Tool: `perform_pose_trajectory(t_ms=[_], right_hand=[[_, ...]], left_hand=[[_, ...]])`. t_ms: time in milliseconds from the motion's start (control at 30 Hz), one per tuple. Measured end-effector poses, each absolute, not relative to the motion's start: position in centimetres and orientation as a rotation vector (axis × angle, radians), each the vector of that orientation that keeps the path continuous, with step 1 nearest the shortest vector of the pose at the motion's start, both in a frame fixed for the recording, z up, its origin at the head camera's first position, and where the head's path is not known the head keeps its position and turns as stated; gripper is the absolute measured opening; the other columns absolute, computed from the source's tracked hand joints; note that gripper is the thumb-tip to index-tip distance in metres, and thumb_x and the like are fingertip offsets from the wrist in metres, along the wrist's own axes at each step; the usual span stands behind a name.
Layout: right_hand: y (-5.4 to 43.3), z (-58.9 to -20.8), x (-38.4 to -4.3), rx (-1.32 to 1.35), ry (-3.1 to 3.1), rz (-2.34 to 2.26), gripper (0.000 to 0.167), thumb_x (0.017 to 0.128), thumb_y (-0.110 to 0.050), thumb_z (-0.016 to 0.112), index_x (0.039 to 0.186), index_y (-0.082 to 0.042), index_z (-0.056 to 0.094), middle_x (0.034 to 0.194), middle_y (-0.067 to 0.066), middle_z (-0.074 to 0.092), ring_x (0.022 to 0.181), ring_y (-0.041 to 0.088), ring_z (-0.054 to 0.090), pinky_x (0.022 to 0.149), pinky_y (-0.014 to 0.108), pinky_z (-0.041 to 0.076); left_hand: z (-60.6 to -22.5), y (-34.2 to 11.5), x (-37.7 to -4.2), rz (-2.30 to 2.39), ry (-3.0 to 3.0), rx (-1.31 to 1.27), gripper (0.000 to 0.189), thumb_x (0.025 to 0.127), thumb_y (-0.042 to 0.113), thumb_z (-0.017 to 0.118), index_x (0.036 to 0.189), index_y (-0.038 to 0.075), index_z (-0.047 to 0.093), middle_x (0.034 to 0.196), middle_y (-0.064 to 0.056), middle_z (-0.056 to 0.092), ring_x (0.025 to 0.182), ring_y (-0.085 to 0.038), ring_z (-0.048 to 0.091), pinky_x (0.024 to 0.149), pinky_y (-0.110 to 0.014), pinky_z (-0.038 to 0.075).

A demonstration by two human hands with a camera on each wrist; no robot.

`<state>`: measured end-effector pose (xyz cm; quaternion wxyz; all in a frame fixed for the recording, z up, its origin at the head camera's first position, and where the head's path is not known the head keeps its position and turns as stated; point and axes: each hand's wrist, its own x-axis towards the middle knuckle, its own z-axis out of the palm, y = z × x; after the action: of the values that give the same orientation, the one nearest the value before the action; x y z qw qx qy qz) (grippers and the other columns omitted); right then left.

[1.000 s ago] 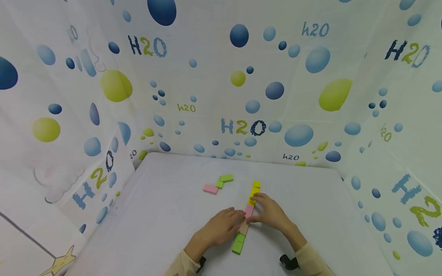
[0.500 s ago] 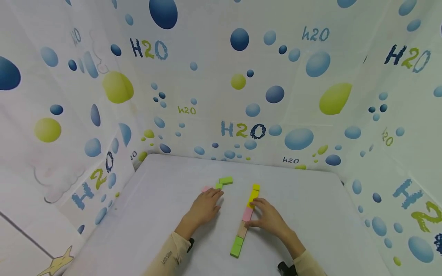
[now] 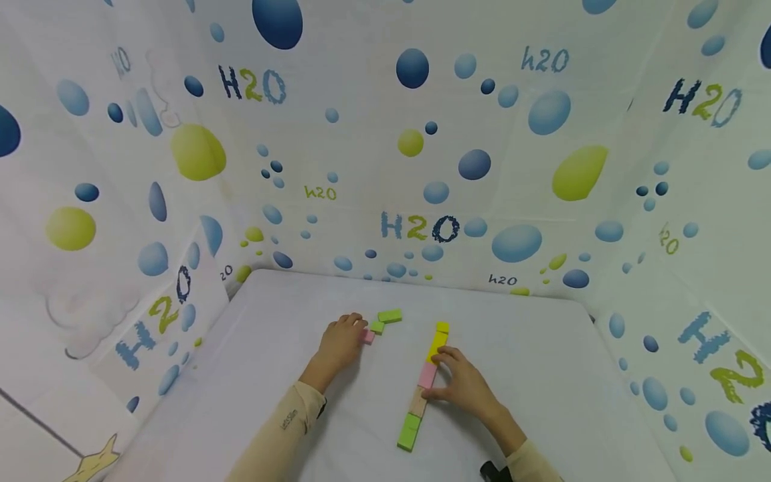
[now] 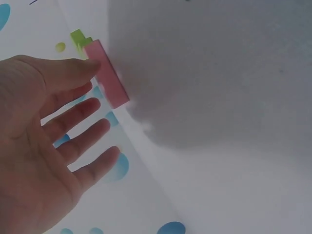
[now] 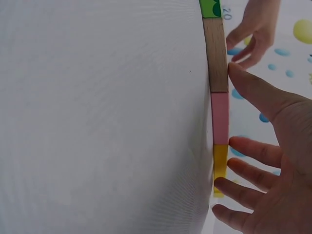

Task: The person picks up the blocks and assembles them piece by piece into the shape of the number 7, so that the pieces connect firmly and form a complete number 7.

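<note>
On the white table, my left hand (image 3: 340,343) is at a pink block (image 4: 108,78). Its thumb tip overlaps the block in the left wrist view, the other fingers spread below; a firm grip is not visible. A small green block (image 3: 377,327) and a longer green block (image 3: 389,315) lie just beyond. My right hand (image 3: 472,385) is beside a straight row of blocks, thumb tip at the plain wooden block (image 5: 217,56) and fingertips along the yellow block (image 5: 221,161). Between these sits another pink block (image 5: 220,117). Green blocks (image 3: 409,432) form the row's near end.
A yellow block (image 3: 442,327) ends the row at the far side. White curtain walls (image 3: 337,147) with blue and green dots and H2O lettering stand around the table (image 3: 512,335). A black object (image 3: 495,471) shows by the right sleeve.
My left hand has left the middle of the row and moved away and leftward to the separate pink block. The right hand stays beside the row.
</note>
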<state>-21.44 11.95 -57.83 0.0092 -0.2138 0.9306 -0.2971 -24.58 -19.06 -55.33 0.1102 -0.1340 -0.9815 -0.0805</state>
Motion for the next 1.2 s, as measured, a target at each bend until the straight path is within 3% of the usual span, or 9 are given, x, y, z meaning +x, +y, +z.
perform_pose_trajectory(t_ms=[267,533,933,1200], right_hand=[[11.6,-57.9,-21.3,-0.673,2.914,-0.901,0.084,0.07,-0.057,0.092,0.133,-0.007,0.067,0.151,0.011,0.053,0.136,0.035,0.055,0.11,0.052,0.048],[11.6,-57.9,-21.3,-0.663,2.917,-0.899,0.083,0.071,-0.056,0.092,0.133,-0.008,0.067,0.151,0.01,0.053,0.137,0.034,0.054,0.111,0.053,0.047],[11.9,-57.5,-21.5,-0.664,2.929,-0.9,0.083,0.07,-0.055,0.093,0.133,-0.008,0.067,0.15,0.011,0.053,0.136,0.035,0.055,0.11,0.053,0.048],[11.9,-57.6,-21.3,-0.671,2.916,-0.91,0.082,0.07,-0.055,0.093,0.134,-0.008,0.067,0.15,0.011,0.053,0.135,0.035,0.055,0.109,0.053,0.049]], left_hand=[[-56.2,-19.6,-25.3,-0.252,-2.841,-0.4,0.019,0.089,0.001,0.076,0.107,0.005,0.076,0.109,-0.008,0.07,0.103,-0.032,0.065,0.079,-0.049,0.058],[-56.9,-19.9,-26.1,-0.244,-2.786,-0.432,0.012,0.086,0.0,0.079,0.095,0.007,0.081,0.1,-0.007,0.071,0.094,-0.03,0.065,0.075,-0.046,0.058],[-56.3,-19.5,-26.7,-0.244,-2.799,-0.503,0.02,0.082,-0.007,0.076,0.094,0.008,0.083,0.095,-0.007,0.072,0.085,-0.028,0.063,0.072,-0.043,0.058],[-56.2,-18.9,-26.3,-0.29,-2.824,-0.486,0.019,0.084,-0.006,0.077,0.097,0.007,0.084,0.096,-0.008,0.073,0.088,-0.028,0.066,0.076,-0.043,0.059]])
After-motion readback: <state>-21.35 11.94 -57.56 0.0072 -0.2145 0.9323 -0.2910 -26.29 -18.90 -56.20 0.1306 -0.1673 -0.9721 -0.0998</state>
